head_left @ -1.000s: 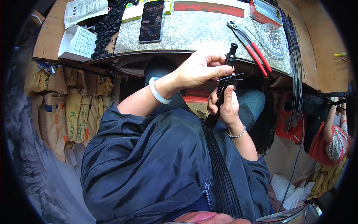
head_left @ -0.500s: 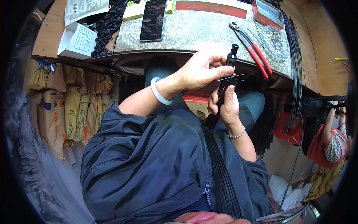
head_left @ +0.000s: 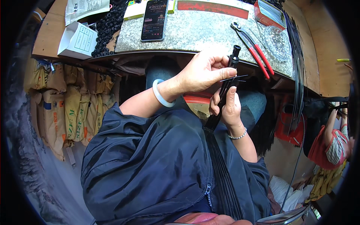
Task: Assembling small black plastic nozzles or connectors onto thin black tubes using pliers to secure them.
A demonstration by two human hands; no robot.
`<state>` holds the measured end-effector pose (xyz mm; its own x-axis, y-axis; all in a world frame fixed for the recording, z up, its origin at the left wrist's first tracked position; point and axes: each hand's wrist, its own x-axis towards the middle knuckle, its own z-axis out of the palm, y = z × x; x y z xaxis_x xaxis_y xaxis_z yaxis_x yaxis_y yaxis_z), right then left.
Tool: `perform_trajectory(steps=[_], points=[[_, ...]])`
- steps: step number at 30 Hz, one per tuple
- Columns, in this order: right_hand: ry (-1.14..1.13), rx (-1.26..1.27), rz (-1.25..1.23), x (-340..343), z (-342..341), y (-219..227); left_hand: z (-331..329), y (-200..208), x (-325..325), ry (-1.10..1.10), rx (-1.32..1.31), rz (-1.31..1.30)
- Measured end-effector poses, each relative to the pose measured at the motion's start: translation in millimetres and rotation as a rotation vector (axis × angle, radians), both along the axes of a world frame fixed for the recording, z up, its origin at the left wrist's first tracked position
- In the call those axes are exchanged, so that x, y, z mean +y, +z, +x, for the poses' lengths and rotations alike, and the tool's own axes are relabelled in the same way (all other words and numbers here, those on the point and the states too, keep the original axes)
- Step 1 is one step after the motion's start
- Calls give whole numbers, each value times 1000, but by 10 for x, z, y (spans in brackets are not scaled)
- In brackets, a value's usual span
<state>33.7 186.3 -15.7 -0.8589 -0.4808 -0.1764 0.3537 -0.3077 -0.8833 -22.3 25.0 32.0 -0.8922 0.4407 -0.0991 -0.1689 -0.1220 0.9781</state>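
Observation:
In front of me, over my lap, my right hand (head_left: 229, 107) is closed round a bundle of thin black umbrella ribs (head_left: 221, 165), thumb pointing up. The long ends of the bundle run down across my dark jacket. At its upper end stands a black ribbed tube, like an umbrella runner (head_left: 234, 55). My left hand (head_left: 202, 69) comes from the left, its fingers curled behind the tube and its thumb pressed down just below it. Thin wire (head_left: 241, 78) sticks out sideways beside that thumb tip. What the left fingertips grip is partly hidden.
On the worktable (head_left: 195, 32) lie red-handled pliers (head_left: 255, 52), a phone (head_left: 154, 20), a clear dish of small metal pieces (head_left: 277, 43), a red box (head_left: 269, 15) and a white box (head_left: 78, 39). Long black rods (head_left: 296, 56) hang over its right edge. Another person (head_left: 332, 144) sits at far right.
Almost nothing differs. The black tube and the wire have shifted very slightly to the right; both hands keep their hold.

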Motion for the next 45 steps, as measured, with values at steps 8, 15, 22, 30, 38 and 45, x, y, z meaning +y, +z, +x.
perform_trajectory(steps=[8, 15, 22, 30, 38, 45], points=[[-6, 58, 28, -23, 19, 35, 9, -54, -43, -78, -67, 92], [-58, 97, 22, -20, 36, -41, 172, 52, 18, 32, 337, -174], [54, 64, -67, 15, 3, -43, 145, 28, 13, 61, 277, 14], [46, 97, -38, 59, 25, -48, 114, 155, -50, -88, 112, 158], [189, 59, -99, 179, 345, 254, 554, 265, -8, -78, 290, 287], [53, 256, -35, -48, -391, 431, -18, 67, 45, -57, -82, 594]])
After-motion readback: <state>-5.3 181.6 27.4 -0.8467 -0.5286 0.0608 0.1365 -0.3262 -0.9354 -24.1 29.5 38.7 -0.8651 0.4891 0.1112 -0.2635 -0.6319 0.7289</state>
